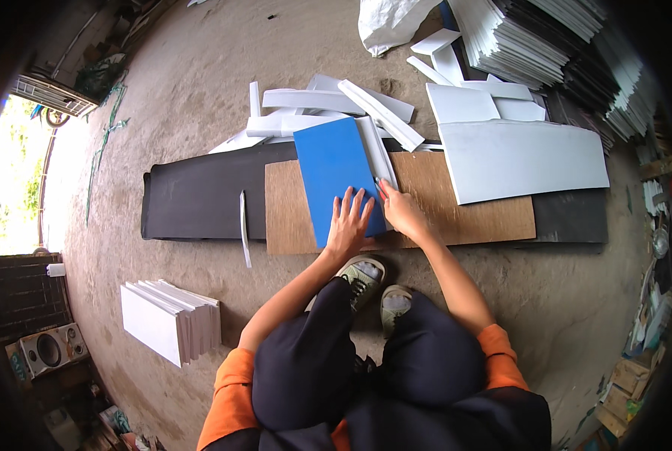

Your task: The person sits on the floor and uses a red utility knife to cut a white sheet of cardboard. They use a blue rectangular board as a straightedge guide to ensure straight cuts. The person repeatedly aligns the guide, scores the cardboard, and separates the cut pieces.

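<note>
My left hand lies spread on the lower part of a blue rectangular board, fingers pointing away from me. My right hand is closed around a red-handled cutter, held at the board's right edge; its blade is too small to make out. A white strip shows along that same edge, beside the board. Beneath these lies a brown wooden board, on top of long black sheets on the floor.
White offcuts lie heaped beyond the boards. White panels rest at the right. A thin strip lies left, and a stack of white boards stands on the floor. Tall sheet piles and a white sack are farther off.
</note>
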Demonstrator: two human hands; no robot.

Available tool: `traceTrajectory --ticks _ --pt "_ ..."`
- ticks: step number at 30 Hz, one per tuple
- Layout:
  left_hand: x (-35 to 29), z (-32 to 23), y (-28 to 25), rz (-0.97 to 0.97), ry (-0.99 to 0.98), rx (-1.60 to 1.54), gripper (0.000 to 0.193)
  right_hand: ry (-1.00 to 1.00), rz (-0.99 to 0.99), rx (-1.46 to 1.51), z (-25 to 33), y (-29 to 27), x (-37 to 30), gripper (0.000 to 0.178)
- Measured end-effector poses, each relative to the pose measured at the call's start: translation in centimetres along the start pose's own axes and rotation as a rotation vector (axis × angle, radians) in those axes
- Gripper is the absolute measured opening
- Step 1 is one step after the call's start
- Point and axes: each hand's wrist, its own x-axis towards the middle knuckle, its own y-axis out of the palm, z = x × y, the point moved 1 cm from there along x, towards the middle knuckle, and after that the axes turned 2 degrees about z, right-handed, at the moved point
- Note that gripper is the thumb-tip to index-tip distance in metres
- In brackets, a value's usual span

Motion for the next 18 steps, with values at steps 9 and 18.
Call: traceTrajectory --ticks 9,18 --pt "2.7 1.1 0.4 0.043 0.005 0.04 0.089 -0.02 -0.019 -0.111 0.7 -1.0 1.8 0.038" --pt "2.5 1.2 0.7 0.021 -0.001 0.07 0.088 -0.006 0.041 -0.125 -1.4 0.3 -5.8 0.041"
